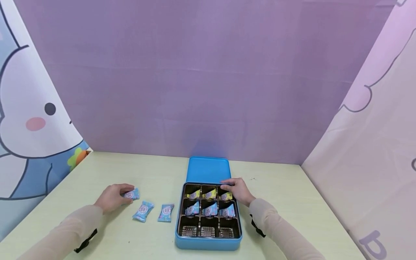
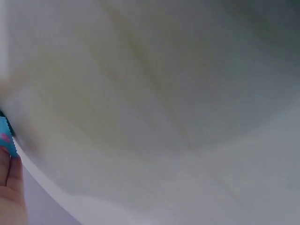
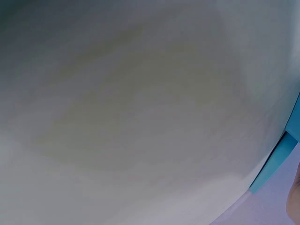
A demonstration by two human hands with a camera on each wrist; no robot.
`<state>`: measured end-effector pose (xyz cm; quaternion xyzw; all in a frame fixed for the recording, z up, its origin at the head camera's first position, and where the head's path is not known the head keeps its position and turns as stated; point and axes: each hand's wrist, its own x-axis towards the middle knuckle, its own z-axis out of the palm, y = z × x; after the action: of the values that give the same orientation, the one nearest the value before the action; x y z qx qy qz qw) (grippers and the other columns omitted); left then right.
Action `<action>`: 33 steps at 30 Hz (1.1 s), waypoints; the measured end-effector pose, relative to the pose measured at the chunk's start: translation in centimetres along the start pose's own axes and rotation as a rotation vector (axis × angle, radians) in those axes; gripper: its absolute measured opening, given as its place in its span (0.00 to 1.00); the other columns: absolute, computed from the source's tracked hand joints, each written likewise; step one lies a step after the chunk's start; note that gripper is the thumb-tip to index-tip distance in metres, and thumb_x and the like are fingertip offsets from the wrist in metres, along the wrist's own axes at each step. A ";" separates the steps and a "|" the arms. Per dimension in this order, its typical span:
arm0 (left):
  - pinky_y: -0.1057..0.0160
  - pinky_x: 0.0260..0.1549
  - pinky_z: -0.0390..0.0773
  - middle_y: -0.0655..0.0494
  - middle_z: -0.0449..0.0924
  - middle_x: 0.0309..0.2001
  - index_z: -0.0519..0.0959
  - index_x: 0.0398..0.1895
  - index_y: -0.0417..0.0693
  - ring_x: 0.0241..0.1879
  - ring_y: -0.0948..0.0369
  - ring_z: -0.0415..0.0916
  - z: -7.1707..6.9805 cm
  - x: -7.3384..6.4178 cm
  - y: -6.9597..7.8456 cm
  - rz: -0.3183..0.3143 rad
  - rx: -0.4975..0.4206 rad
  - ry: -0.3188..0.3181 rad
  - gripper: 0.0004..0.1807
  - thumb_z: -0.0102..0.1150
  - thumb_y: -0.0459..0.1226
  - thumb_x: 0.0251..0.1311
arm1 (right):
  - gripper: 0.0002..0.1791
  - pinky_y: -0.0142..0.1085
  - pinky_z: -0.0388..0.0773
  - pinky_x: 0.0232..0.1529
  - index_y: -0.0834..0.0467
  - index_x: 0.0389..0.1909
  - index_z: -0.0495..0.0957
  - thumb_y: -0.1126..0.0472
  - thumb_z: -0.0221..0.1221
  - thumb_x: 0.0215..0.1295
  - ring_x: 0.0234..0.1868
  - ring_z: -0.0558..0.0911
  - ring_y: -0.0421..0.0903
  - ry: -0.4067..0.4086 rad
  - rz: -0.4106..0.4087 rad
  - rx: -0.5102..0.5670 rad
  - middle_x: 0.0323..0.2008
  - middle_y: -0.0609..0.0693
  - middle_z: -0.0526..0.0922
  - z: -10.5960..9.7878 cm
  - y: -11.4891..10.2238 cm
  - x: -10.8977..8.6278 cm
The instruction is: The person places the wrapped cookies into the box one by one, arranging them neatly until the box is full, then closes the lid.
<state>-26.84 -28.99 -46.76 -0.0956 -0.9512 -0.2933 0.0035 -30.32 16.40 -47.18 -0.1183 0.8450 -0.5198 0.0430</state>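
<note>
On the left of the table, my left hand point(image 1: 113, 196) pinches a blue wrapped candy point(image 1: 132, 194) between thumb and fingers. The same wrapper point(image 2: 6, 136) shows at the fingertips in the left wrist view. Two more blue candies lie nearby, one tilted point(image 1: 143, 211) and one nearly upright point(image 1: 165, 213). A blue tin box point(image 1: 208, 245) with a black divided tray stands to their right. Yellow candies point(image 1: 209, 194) occupy its back row and blue candies point(image 1: 210, 209) its middle row; the front row holds none. My right hand point(image 1: 239, 190) rests with extended fingers at the box's back right corner.
Behind the box lies its blue lid point(image 1: 208, 169), close to the purple backdrop point(image 1: 208, 79). Printed cloth walls stand at the left point(image 1: 35, 90) and right point(image 1: 367, 162) of the pale table point(image 1: 276, 216). Both wrist views are mostly filled by the blurred tabletop.
</note>
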 end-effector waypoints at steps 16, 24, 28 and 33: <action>0.44 0.51 0.72 0.40 0.78 0.50 0.75 0.52 0.35 0.52 0.44 0.73 -0.4 0.1 0.6 0.006 0.021 0.002 0.26 0.66 0.36 0.48 | 0.13 0.46 0.76 0.52 0.56 0.46 0.81 0.59 0.58 0.60 0.52 0.77 0.53 0.021 0.006 0.014 0.49 0.54 0.80 -0.1 -0.1 0.0; 0.44 0.50 0.72 0.39 0.77 0.50 0.75 0.52 0.36 0.52 0.43 0.73 -1.0 0.2 1.7 0.024 0.008 0.045 0.25 0.65 0.35 0.50 | 0.15 0.46 0.76 0.52 0.57 0.47 0.81 0.57 0.58 0.61 0.53 0.77 0.53 0.004 -0.007 0.011 0.49 0.54 0.80 -0.1 0.0 -0.1; 0.45 0.50 0.72 0.40 0.78 0.50 0.76 0.52 0.37 0.51 0.44 0.74 -1.0 0.4 2.4 0.044 0.003 0.048 0.24 0.66 0.35 0.49 | 0.15 0.46 0.76 0.52 0.58 0.48 0.80 0.58 0.58 0.61 0.53 0.77 0.54 0.004 -0.006 0.014 0.50 0.55 0.80 -0.1 -0.4 -0.3; 0.46 0.50 0.73 0.42 0.78 0.50 0.76 0.52 0.37 0.51 0.45 0.74 -0.8 0.4 3.6 0.063 -0.031 0.032 0.25 0.66 0.36 0.50 | 0.14 0.45 0.77 0.51 0.59 0.47 0.80 0.61 0.58 0.61 0.52 0.77 0.54 0.010 -0.004 0.032 0.50 0.57 0.79 -0.1 -0.4 -0.2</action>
<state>-26.57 -26.40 -44.08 -0.1210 -0.9429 -0.3090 0.0268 -30.09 16.41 -46.78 -0.1167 0.8366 -0.5338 0.0394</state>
